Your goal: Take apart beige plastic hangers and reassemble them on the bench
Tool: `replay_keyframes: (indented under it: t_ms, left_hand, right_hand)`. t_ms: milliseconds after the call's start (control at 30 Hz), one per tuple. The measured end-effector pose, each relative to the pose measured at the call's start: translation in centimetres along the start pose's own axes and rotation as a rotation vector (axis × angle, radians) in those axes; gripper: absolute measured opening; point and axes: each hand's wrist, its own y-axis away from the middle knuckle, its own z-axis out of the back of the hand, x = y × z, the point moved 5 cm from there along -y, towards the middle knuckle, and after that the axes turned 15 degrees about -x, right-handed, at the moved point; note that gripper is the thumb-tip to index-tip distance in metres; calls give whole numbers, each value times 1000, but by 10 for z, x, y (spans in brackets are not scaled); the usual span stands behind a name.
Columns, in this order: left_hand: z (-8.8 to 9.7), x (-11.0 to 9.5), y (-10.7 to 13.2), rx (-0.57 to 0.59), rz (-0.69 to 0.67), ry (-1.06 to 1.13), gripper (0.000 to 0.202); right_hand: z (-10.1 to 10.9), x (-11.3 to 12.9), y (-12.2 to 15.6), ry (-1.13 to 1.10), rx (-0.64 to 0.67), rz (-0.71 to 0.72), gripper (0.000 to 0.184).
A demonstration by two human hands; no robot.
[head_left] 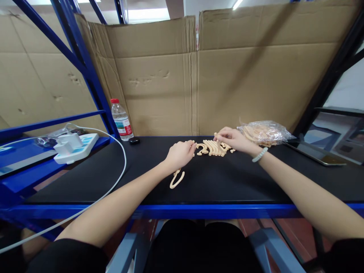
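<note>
My right hand [233, 140], with a pale beaded bracelet [259, 155] on the wrist, pinches a small beige piece [216, 135] between thumb and fingertips. Below those fingers lies a row of beige curved, rib-like pieces [213, 148] on the black tabletop. My left hand [181, 153] rests at the row's left end with its fingers closed together. Whatever those fingers hold is hidden by the back of the hand. A beige hook-shaped piece [176, 179] shows just below the left hand, its upper end covered.
A clear plastic bag [265, 132] of similar beige pieces sits back right, beside a dark tablet-like device [315, 152]. Back left stand a water bottle [122, 120] and a small black object [134, 140]. A power strip [76, 148] trails a white cable [124, 163]. Cardboard [153, 83] walls the back.
</note>
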Motion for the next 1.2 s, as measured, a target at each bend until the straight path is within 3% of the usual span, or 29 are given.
replay_keyframes:
  t_ms: [100,200,400,567,800,1000,1200]
  left_hand:
    - [-2,5,-1,14,63,69,34]
    - [-4,10,-3,22,102,178,34]
    - [-13,19,-6,104,287,487,27]
    - [-19,24,-7,112,445,669,21]
    - [-18,25,-8,80,485,722,20]
    - [-17,25,-8,66,523,772,21]
    - [-16,26,-9,-23,581,827,21]
  right_hand:
    - [30,-30,-11,191,-116,53,26]
    - [44,-55,-15,366,-176,66,20]
    - [33,-64,-13,546,5,131,19]
    - [31,-64,-10,642,136,91,18]
    - [33,-67,-9,649,171,64,20]
    - [37,-56,-10,604,15,51,26]
    - [29,-13,-4,228,-265,-8,21]
